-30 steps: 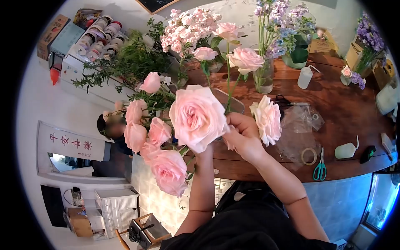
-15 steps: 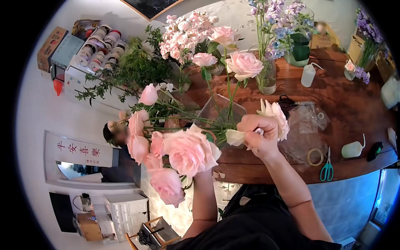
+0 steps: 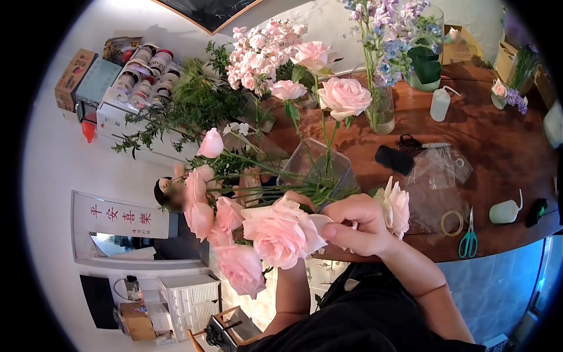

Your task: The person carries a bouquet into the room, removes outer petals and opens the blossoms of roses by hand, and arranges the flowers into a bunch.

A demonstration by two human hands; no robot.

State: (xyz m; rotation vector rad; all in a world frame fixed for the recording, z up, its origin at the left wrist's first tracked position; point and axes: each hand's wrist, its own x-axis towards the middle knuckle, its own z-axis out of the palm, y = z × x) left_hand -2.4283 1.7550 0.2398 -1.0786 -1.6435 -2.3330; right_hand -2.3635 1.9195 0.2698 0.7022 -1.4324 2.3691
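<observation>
Your right hand [image 3: 358,226] is curled, thumb and fingers pinching an outer petal [image 3: 315,229] of the large pink rose [image 3: 275,236], which sits between your hands and a cluster of pink roses [image 3: 239,271]. Your left hand [image 3: 300,199] is mostly hidden behind that bloom; its grip cannot be told. Teal-handled scissors [image 3: 468,243] lie on the table [image 3: 498,155].

Rose petals [image 3: 277,236] smooth, matt; table [image 3: 498,149] polished wood.

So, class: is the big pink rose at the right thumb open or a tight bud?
Open: at the right hand, the pink rose spreads layered petals outward.
</observation>
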